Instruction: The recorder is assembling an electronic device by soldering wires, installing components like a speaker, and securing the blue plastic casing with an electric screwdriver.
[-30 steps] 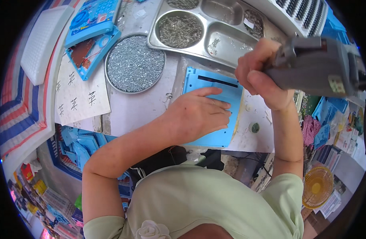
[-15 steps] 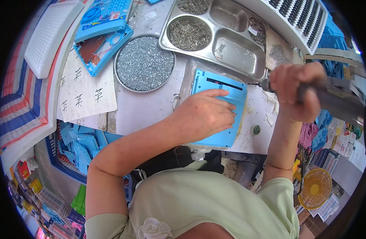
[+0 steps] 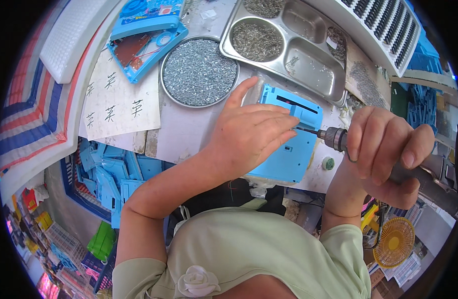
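Mid-frame, the left hand [image 3: 249, 134] lies flat, fingers spread, pinning the blue plastic casing panel [image 3: 288, 144]. The right hand [image 3: 383, 149] is fisted round a grey electric screwdriver [image 3: 338, 138], bit at the panel. Screw-driving, seemingly; next needs steady alignment.

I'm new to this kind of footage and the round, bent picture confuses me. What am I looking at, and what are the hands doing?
It is one view from a fisheye camera worn on a person's head, looking down, so straight edges curve. The left hand presses flat on a blue plastic casing on the workbench. The right hand grips a powered screwdriver, its bit tip at the casing by the left fingertips. Behind lie a round pan of screws, a steel compartment tray and a sheet of paper.
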### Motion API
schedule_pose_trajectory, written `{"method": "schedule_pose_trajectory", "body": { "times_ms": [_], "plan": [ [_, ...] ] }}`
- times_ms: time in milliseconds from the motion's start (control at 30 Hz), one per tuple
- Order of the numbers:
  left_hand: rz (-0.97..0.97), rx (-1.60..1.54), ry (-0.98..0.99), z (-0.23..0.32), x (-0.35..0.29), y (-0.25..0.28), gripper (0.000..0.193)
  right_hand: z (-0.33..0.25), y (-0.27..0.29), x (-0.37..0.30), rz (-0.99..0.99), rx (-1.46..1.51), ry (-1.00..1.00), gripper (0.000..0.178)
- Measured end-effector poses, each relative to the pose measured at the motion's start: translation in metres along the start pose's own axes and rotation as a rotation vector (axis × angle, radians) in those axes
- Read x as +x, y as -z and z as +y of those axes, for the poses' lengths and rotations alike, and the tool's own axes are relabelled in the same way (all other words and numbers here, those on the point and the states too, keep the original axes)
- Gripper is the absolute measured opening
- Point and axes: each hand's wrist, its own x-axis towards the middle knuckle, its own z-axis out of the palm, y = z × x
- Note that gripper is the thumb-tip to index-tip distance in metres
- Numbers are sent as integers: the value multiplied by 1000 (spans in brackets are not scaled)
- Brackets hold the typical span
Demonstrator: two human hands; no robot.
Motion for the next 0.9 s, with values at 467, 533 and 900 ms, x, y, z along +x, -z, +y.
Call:
{"method": "schedule_pose_trajectory", "body": {
  "times_ms": [467, 533, 900],
  "plan": [
    [149, -32, -6, -16, -19, 10, 20, 23, -25, 16, 114, 146, -31, 26],
    [102, 44, -1, -18, -18, 13, 20, 24, -20, 19, 117, 57, -15, 24],
    [-69, 61, -84, -11, -35, -1, 13, 82, -16, 25, 169, -47, -47, 22]
  ]
}}
